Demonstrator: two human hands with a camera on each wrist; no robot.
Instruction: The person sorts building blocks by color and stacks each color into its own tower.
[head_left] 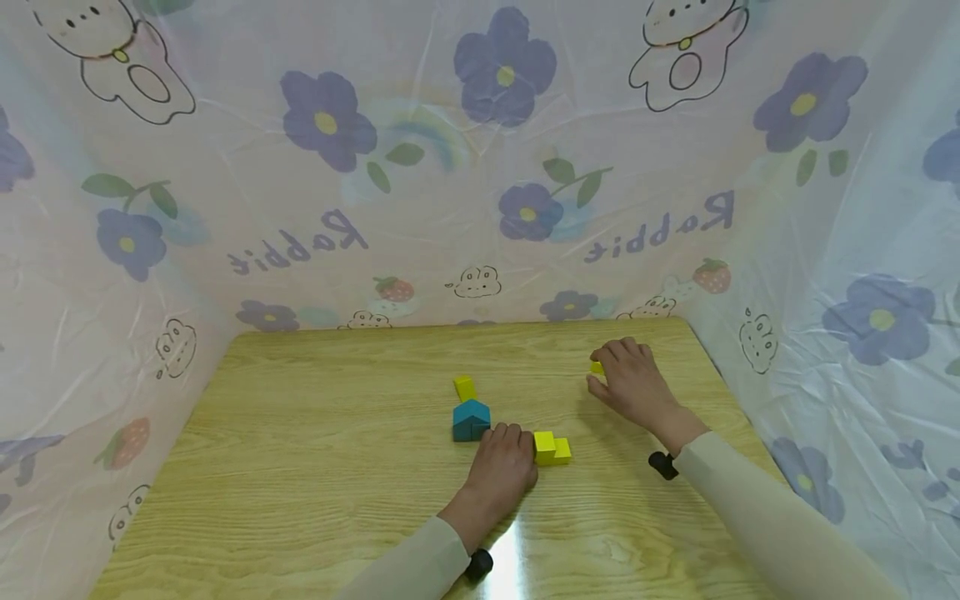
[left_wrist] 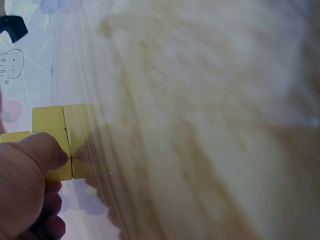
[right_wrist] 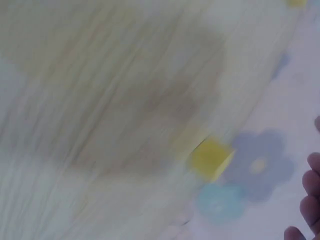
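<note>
My left hand (head_left: 504, 460) rests at the left side of a small group of yellow cubes (head_left: 544, 447). In the left wrist view its thumb lies across the face of a lower yellow cube (left_wrist: 59, 172), with the other fingers curled behind. Another yellow cube (left_wrist: 48, 118) sits beside that one, and one more (left_wrist: 15, 135) rises above, partly covered by the thumb. My right hand (head_left: 636, 383) reaches over a yellow block (head_left: 597, 367) at the back right, fingers and thumb spread. The right wrist view shows this block (right_wrist: 211, 159) apart from the fingertips (right_wrist: 311, 182).
Just left of my left hand stand teal blocks (head_left: 471, 422) with a peaked outline. Behind them lies a yellow block (head_left: 465, 387). The wooden table (head_left: 315, 467) ends at a printed cloth (head_left: 420, 217) at the back and sides. Black wrist devices (head_left: 480, 565) hang below the sleeves.
</note>
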